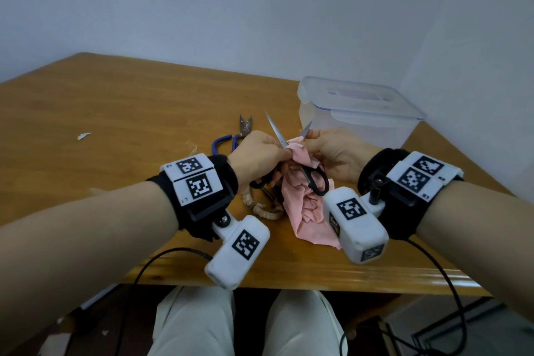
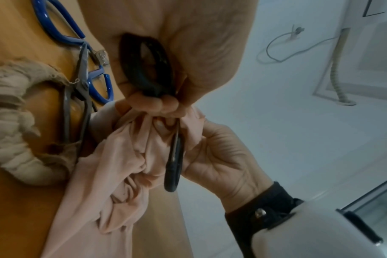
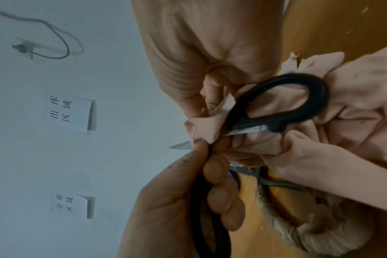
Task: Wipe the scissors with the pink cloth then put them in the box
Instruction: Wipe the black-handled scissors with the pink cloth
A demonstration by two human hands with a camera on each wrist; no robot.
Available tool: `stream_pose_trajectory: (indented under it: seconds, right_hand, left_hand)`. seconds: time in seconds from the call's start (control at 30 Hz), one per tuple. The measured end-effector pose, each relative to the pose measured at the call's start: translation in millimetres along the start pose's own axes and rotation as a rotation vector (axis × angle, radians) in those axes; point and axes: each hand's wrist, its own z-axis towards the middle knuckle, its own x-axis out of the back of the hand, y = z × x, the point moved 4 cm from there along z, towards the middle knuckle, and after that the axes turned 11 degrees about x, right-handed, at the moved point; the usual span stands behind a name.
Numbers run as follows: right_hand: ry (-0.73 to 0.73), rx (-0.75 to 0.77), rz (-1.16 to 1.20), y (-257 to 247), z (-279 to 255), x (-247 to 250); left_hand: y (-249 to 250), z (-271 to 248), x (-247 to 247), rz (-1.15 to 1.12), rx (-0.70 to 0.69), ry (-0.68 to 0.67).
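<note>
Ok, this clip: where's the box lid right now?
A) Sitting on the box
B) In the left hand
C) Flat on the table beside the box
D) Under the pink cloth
A: the clear lid sits on top of the box, while both hands are busy with the scissors and cloth.

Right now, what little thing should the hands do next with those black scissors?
Probably slide the pink cloth along the blade towards its tip. The right hand pinches cloth around one blade of the open black-handled scissors, the left hand grips a handle, and the clear plastic box is lidded.
</note>
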Motion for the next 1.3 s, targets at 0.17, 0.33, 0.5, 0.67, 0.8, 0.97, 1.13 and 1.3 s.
stream_pose_trajectory:
  seconds: [0.17,0.33,0.5,0.67,0.8,0.97,1.13,1.3]
  right_hand:
    - [-0.001,-0.038,-0.021,2,-1,-2]
    - [-0.001,-0.026,0.030,-3,-4,0]
    - [-0.013,-0.020,0.053,1,-5,2]
    - [0.034,-0.003,0.071,7,-3,1]
    - [0.025,0.016,0.059,5,-1,0]
    - [-0.017,-0.004,0.132,4,-1,2]
    - [-0.009,-0.061,0.080,7,-1,2]
    - [-0.022,-0.112,0.048,11,0,4]
  left_hand:
    - [-2,2,1,-0.015,0.017,0.007]
    - [0,2,3,-0.056,0.037,-0.001]
    - [-3,2,3,-0.051,0.024,0.006]
    - [-4,3,3,-0.060,-0.003,0.022]
    - [-4,2,3,-0.063,-0.005,-0.013]
    - [-5,1,7,-0.103,0.004,-0.048]
    - [-5,0,3,-0.051,-0.033,-0.021]
    - [-4,0,3,-0.029,-0.058,0.011]
